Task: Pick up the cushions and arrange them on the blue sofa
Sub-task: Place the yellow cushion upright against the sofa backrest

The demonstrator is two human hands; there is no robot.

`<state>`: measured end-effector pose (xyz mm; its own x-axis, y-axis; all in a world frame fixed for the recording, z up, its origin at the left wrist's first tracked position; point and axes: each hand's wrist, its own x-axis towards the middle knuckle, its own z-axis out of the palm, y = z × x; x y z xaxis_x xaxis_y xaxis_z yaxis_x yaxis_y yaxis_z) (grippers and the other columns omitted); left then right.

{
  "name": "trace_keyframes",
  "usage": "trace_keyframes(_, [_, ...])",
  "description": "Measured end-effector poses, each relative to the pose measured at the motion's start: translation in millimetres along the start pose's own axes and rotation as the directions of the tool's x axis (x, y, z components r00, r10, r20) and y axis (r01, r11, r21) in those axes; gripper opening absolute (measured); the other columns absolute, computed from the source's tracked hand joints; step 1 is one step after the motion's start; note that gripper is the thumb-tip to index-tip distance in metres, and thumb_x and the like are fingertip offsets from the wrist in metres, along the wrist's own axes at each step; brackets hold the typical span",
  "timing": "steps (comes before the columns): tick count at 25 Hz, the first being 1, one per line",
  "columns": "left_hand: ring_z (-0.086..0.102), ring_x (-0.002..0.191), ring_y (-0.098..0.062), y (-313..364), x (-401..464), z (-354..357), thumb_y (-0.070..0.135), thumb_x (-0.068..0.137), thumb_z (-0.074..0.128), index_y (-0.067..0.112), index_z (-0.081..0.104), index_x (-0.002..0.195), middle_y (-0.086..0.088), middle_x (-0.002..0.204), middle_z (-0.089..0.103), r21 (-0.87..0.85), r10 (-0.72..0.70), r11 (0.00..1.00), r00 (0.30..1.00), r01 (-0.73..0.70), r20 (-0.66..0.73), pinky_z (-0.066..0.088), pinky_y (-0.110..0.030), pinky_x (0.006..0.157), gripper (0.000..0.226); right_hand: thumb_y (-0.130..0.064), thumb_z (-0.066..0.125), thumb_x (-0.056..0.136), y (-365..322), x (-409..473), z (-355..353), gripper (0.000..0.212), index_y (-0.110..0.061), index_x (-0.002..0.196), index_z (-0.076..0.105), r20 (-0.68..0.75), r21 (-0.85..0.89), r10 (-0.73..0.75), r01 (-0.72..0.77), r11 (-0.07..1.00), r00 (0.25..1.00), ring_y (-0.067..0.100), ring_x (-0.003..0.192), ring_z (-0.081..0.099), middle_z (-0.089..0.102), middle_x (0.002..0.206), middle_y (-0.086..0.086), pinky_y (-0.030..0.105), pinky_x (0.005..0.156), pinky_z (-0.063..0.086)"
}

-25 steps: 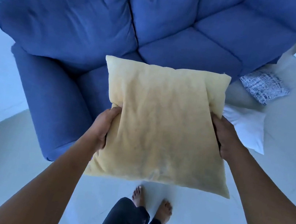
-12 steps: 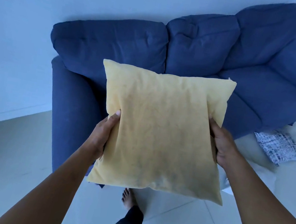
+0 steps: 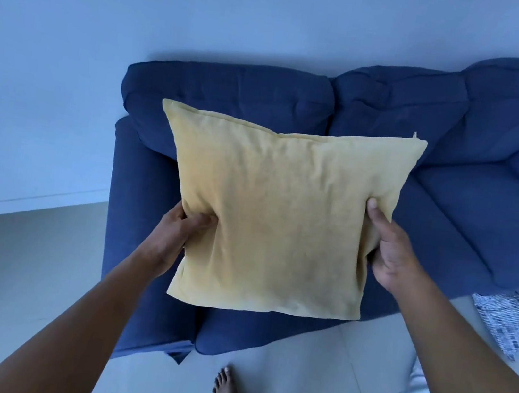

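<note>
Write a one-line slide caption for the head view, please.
Both hands, left hand and right hand, hold yellow cushion above blue sofa.

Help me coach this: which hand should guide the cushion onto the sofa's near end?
Probably the left hand: it grips the cushion on the side above the sofa armrest end. The right hand sits nearer the middle seat.

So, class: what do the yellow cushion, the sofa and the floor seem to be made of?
Yellow cushion: soft matte woven fabric, probably cotton; it creases and dents under each hand's grip.
Sofa: matte blue cloth over padding, judging by its puffy wrinkles.
Floor: pale glossy tiles, likely ceramic; thin joint lines show.
</note>
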<state>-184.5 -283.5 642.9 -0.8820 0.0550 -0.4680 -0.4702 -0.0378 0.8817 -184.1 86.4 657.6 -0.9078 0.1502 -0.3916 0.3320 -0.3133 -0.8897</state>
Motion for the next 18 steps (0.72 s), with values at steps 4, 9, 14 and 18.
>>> trace_keyframes(4, [0.072, 0.111, -0.022, 12, 21, -5, 0.009, 0.096, 0.069, 0.026, 0.067, 0.123, 0.008, 0.108, 0.083, -0.029, -0.018, 0.999, 0.999, 0.017, -0.043, 0.056, -0.038, 0.088, 0.032, -0.052, 0.081, 0.08, -15, 34, 19, 0.069, -0.018, 0.138, 0.067, 0.021, -0.014, -0.019, 0.019, 1.0, 1.0, 0.017, 0.126, 0.069, 0.076, 0.131, -0.003, 0.046, 0.118, 0.044])
trace_keyframes(9, [0.072, 0.11, -0.022, 29, 50, 0, 0.023, 0.079, 0.069, 0.022, 0.07, 0.122, 0.005, 0.108, 0.083, -0.057, 0.005, 0.998, 0.994, -0.011, -0.112, 0.056, -0.04, 0.092, 0.044, -0.058, 0.082, 0.076, -31, 85, 24, 0.077, -0.019, 0.14, 0.065, 0.077, -0.034, -0.016, 0.019, 0.999, 0.997, 0.018, 0.128, 0.068, 0.075, 0.133, -0.003, 0.046, 0.118, 0.044])
trace_keyframes(14, [0.069, 0.114, -0.026, 44, 97, 8, 0.023, 0.076, 0.07, 0.014, 0.068, 0.129, -0.002, 0.117, 0.08, -0.091, -0.018, 0.996, 0.976, -0.002, -0.215, 0.054, -0.04, 0.09, 0.054, -0.051, 0.078, 0.086, -45, 155, 24, 0.064, -0.021, 0.14, 0.064, 0.103, -0.027, 0.057, -0.055, 0.998, 0.993, 0.018, 0.129, 0.067, 0.075, 0.133, -0.006, 0.046, 0.119, 0.043])
trace_keyframes(18, [0.07, 0.114, -0.025, 39, 142, 16, 0.021, 0.075, 0.073, 0.014, 0.064, 0.135, -0.006, 0.124, 0.078, -0.089, -0.033, 0.996, 0.967, 0.011, -0.252, 0.054, -0.039, 0.089, 0.061, -0.044, 0.075, 0.092, -44, 209, 25, 0.052, -0.021, 0.138, 0.065, 0.109, -0.059, 0.114, -0.109, 0.992, 0.987, 0.018, 0.127, 0.069, 0.076, 0.131, -0.005, 0.045, 0.117, 0.045])
